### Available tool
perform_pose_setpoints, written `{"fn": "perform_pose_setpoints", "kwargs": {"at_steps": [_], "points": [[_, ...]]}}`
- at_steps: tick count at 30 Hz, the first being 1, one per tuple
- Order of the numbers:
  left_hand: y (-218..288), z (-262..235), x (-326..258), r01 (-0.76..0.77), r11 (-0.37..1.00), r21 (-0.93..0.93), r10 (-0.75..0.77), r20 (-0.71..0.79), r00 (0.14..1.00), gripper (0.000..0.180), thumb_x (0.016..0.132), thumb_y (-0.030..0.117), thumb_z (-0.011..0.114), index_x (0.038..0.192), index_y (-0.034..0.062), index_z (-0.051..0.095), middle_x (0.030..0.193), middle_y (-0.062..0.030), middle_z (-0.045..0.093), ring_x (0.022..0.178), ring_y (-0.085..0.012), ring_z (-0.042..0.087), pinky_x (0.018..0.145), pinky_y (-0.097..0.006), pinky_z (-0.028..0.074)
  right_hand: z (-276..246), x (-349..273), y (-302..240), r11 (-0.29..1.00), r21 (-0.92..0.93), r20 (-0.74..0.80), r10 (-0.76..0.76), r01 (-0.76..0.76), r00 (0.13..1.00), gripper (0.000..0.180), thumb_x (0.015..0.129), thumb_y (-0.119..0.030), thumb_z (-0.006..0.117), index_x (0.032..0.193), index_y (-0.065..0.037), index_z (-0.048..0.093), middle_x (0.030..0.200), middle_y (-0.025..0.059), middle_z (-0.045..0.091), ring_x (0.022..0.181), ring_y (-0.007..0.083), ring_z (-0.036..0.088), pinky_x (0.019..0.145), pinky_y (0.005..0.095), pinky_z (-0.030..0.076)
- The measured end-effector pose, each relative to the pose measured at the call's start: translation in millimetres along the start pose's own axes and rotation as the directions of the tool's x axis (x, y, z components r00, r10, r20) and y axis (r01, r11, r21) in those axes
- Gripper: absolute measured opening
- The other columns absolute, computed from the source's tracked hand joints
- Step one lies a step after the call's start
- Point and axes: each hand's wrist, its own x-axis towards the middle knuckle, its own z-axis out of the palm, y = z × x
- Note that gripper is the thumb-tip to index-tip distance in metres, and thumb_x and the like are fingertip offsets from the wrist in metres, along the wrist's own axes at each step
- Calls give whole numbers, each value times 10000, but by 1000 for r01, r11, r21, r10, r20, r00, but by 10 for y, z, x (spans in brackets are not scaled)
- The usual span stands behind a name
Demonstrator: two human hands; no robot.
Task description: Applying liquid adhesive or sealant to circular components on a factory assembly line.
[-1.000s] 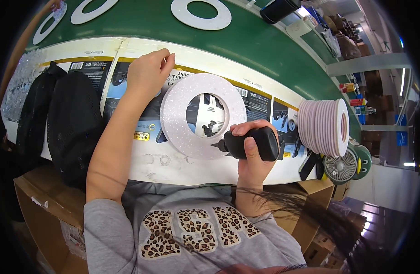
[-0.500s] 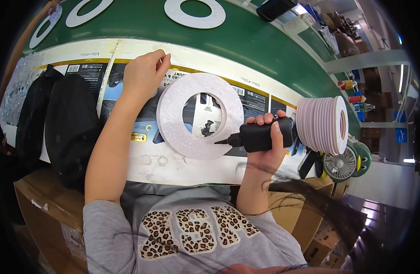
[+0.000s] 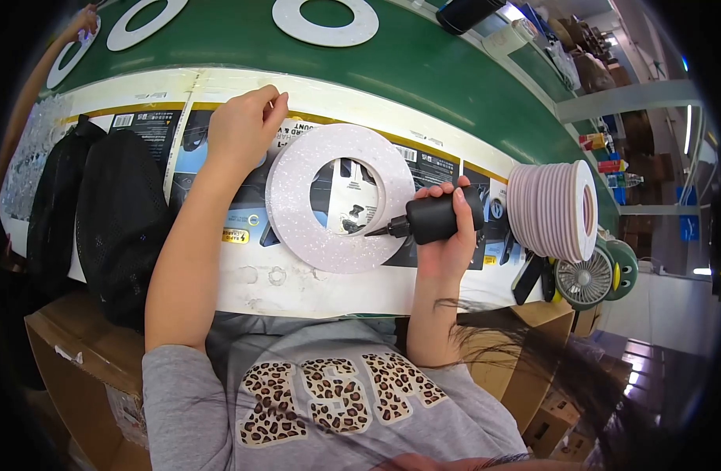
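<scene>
A white, glitter-speckled flat ring (image 3: 291,208) lies before me on the work surface; its edge looks thick, perhaps more than one layer. My right hand (image 3: 455,228) is wrapped round a black squeeze bottle (image 3: 435,218) held on its side, with the pointed nozzle toward the left. The nozzle tip is over the ring's lower right part, near the inner edge; I cannot tell if it touches. My left hand (image 3: 247,125) is beyond the ring's upper left edge, its fingers curled in. Whatever those fingers may hold is hidden.
A stack of similar rings (image 3: 550,210) stands on the right, beside a small fan (image 3: 584,281). Black mesh sleeves (image 3: 121,216) lie on the left. Beyond is a green surface (image 3: 235,47) with several white rings (image 3: 325,38). Another person's hand (image 3: 84,20) is at the far left.
My right hand has moved left and slightly up with the bottle, bringing the nozzle tip closer to the ring's inner edge. The far rings have shifted slightly left. My left hand barely moved.
</scene>
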Motion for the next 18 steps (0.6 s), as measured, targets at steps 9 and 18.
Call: {"fn": "perform_pose_setpoints", "kwargs": {"at_steps": [9,18], "points": [[-14,24,-6,-16,999,-29,15,-22,1000,251,902,246,563,773,44,636,636,-97,632,547,-273,599,532,-366,460,-88,63,-220,966,235,-11,-109,109,994,192,905,-46,545,1097,-53,541,951,80,556,893,186,542,917,367,434],[-6,6,-7,6,1000,-25,-6,2,1000,246,904,251,561,794,48,645,643,-98,635,556,-280,605,542,-371,464,-36,-91,-191,955,-128,156,-248,268,956,293,919,-52,542,1200,-50,459,950,91,538,908,199,528,953,431,426]]}}
